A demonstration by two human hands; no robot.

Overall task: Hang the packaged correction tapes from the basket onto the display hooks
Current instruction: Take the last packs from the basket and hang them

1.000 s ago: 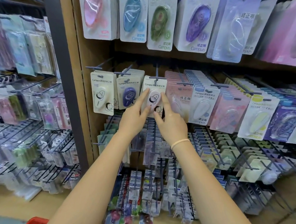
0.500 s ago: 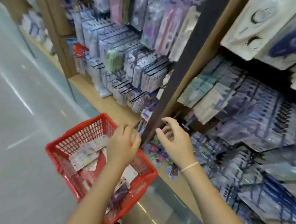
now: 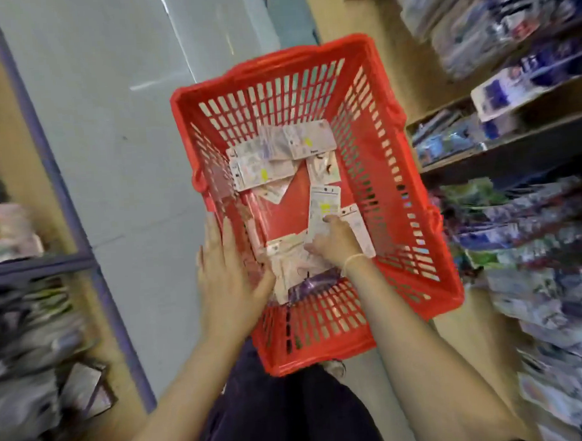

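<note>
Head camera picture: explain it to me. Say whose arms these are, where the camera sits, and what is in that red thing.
No machine here: a person wears one wide-angle camera on the head, looking down at their own two bare arms. The red basket stands on the shop floor between shelves of packaged goods, which are blurred. Inside it lie loose packaged correction tapes, flat cards scattered over the bottom. The right hand reaches into the basket and lies on one pack with a yellow mark; whether it grips it yet is unclear. The left hand rests with straight fingers at the basket's near left side, holding nothing.
</note>
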